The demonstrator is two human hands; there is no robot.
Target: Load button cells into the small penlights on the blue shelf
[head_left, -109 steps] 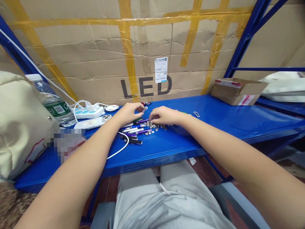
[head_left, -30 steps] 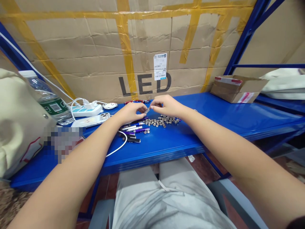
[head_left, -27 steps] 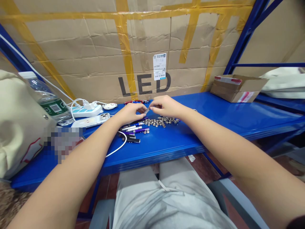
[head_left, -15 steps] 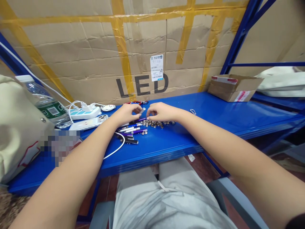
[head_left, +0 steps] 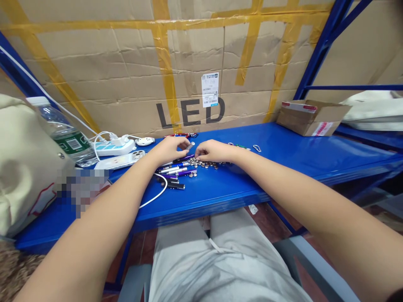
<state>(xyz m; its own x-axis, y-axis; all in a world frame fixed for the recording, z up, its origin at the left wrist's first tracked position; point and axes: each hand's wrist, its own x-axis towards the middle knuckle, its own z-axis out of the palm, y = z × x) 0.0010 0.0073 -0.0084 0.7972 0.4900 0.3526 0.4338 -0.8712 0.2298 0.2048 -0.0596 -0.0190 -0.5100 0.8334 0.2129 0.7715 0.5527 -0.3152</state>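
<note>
My left hand is closed round a short silver penlight tube, its end tilted up to the right between thumb and fingers. Just right of it, my right hand has its fingertips pinched together low over a heap of small shiny button cells. What lies between those fingertips is too small to make out. Below my left hand, several slim penlights in silver, blue, purple and black lie side by side; a black one is nearest the table edge.
Several carabiner clips and red penlights lie behind the hands. At left are a power strip, a phone, a water bottle, a bag and a white cable. An open cardboard box stands at right.
My right hand has lowered slightly onto the button cells, its fingers closer together. The left hand keeps the silver tube beside it. The whole view has shifted a little.
</note>
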